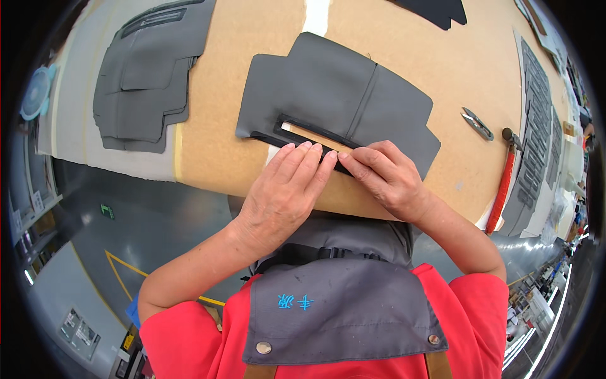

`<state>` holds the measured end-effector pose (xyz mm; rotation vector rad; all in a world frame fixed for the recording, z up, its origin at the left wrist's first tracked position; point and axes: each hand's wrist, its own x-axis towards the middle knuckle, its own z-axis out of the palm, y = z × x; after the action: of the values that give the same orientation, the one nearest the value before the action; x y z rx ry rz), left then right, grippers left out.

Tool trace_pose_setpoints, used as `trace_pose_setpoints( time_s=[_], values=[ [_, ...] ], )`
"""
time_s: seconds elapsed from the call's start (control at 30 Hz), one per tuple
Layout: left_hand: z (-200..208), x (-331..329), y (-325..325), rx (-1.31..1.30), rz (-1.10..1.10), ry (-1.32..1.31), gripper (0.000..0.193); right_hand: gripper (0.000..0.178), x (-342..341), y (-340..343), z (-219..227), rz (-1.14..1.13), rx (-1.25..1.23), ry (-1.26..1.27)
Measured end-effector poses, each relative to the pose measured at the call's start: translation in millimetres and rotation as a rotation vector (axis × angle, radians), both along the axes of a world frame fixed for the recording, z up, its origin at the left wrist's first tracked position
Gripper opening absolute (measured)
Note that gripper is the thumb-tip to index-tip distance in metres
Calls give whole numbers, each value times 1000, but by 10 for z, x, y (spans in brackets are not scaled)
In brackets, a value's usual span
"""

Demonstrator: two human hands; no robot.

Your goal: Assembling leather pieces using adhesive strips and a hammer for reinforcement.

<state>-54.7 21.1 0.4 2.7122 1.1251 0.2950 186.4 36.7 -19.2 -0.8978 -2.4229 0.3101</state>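
In front of me lies a dark grey leather-like panel (315, 82) with stepped corners and a seam across its right part. A long slot in it, bordered in black, shows the tan board beneath. My left hand (287, 180) rests with its fingers stretched out along the black strip (268, 138) at the panel's near edge. My right hand (391, 177) is closed, thumb and forefinger pinching that edge just right of the left fingertips. The fingers hide part of the edge, and the two hands almost touch.
Similar grey panels (148, 82) are stacked at the left. At right lie thread snips (478, 124), a hammer (505, 170) with a red handle, and grey pieces with black strips (536, 120). A black piece (435, 9) sits at the far edge. The table's near edge (246, 189) runs below my hands.
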Motion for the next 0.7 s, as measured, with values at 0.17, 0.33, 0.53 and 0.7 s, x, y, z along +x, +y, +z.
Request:
trace_pose_setpoints(
  time_s=[0.17, 0.33, 0.53, 0.7],
  values=[
    [-20, 29, -30, 23, -3, -18, 53, 42, 71, -56, -63, -42, -69, 36],
    [-1, 16, -12, -71, 8, -68, 52, 41, 79, -41, -29, -10, -15, 5],
    [-16, 12, -48, -55, 2, -66, 53, 41, 82, -75, -3, -28, -59, 9],
    [-21, 25, -80, -44, 4, -44, 54, 41, 127, -121, -24, -59, -114, 39]
  ],
)
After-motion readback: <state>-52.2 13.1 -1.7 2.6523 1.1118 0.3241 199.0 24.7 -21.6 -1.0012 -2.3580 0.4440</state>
